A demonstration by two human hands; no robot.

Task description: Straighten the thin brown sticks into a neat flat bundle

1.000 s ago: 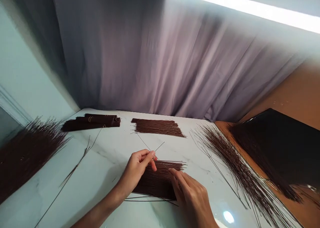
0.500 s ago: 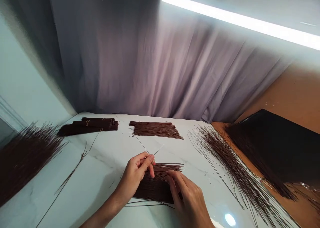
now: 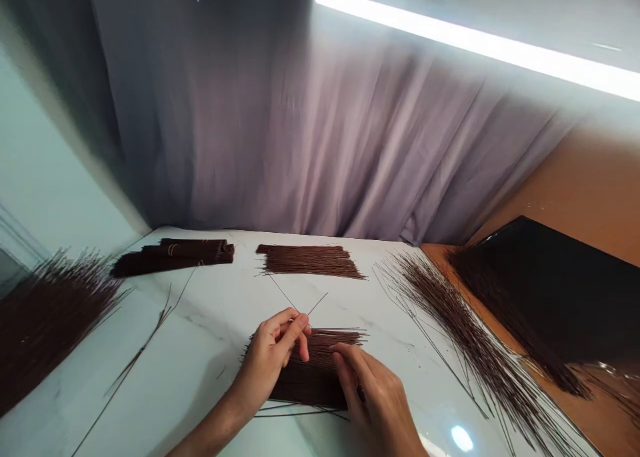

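Observation:
My left hand [image 3: 274, 345] is closed in a pinch, thumb against fingers. Two thin dark brown sticks [image 3: 318, 303] cross at its fingertips and stick out beyond them. Below lies a flat, dense layer of the same brown sticks [image 3: 313, 382], side by side on the white table [image 3: 210, 410]. At the right end of that layer my right hand [image 3: 373, 383] has thumb and forefinger pressed together. Whatever sits in that pinch is too small to make out. A few loose sticks [image 3: 295, 414] lie along the layer's near edge.
Behind the hands is a second flat bunch of sticks [image 3: 313, 261]. Dark rolled bundles [image 3: 185, 252] with pale ties lie back left. Large loose heaps of sticks lie on the left [image 3: 55, 323] and right [image 3: 465, 330]. A black panel [image 3: 555, 290] stands at the right.
The view has shifted very slightly. Both hands keep almost the same pose and place, and the crossed sticks stay in my left fingertips.

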